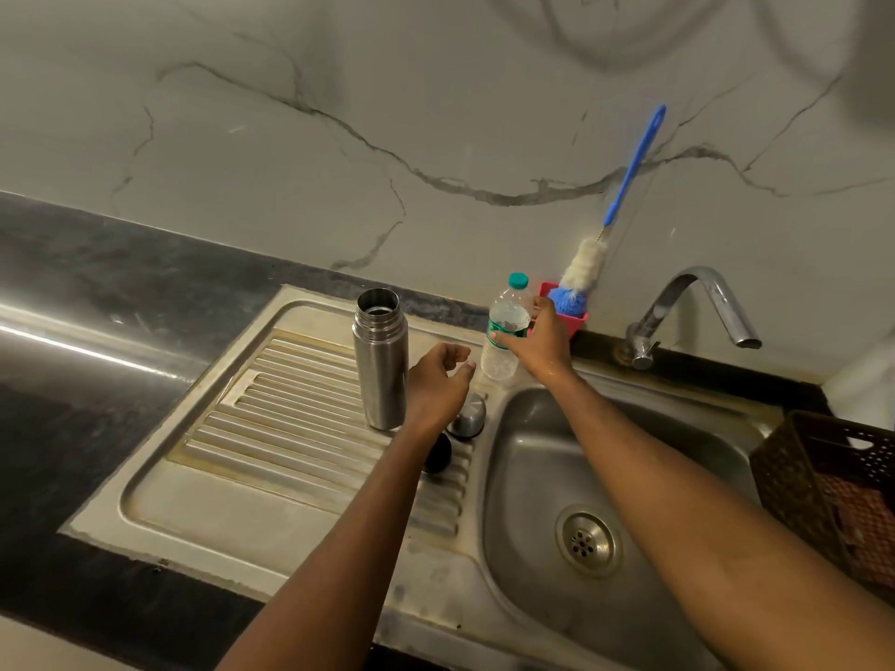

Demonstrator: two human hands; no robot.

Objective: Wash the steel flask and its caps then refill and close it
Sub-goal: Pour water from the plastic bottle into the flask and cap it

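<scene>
The steel flask [380, 360] stands upright and uncapped on the ribbed drainboard [271, 428]. Just right of it, my left hand [438, 385] hovers with its fingers loosely curled and nothing in it. Under that wrist lie a steel cap [470, 416] and a black inner cap [438, 455]. My right hand [545, 339] is wrapped around a clear plastic water bottle [506, 331] with a teal lid, standing at the back rim of the sink.
The sink basin [532, 477] with its drain [587, 542] is at the right, the tap [692, 307] behind it. A red holder [576, 322] carries a blue-handled bottle brush [629, 186]. A brown plastic basket [833, 486] sits at the far right. Dark counter [97, 302] runs left.
</scene>
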